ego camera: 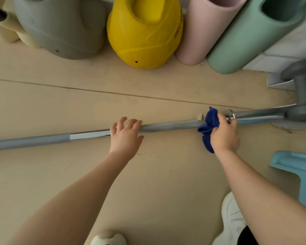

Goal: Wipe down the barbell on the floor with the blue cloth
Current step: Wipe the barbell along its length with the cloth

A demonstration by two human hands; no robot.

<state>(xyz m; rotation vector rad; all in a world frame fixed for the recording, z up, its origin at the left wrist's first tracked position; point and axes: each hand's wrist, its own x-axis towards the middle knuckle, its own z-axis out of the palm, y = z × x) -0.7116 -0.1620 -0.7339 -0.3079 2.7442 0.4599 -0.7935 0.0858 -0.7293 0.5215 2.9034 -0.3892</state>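
Head view looks down on a pale wooden floor (148, 174) where the barbell (166, 125) lies crosswise, running from the left edge to the right. The left hand (125, 137) rests on the middle of the bar with fingers spread and nearly straight, gripping nothing. The right hand (224, 133) has its fingers curled around the blue cloth (209, 121), bunching it against the bar just beside the shiny collar (228, 114). Behind the bar stand a grey bag (60, 27), a yellow bag (143, 36), a pink roller (201, 30) and a green roller (245, 38). A grey dumbbell (302, 96) sits at the bar's right end.
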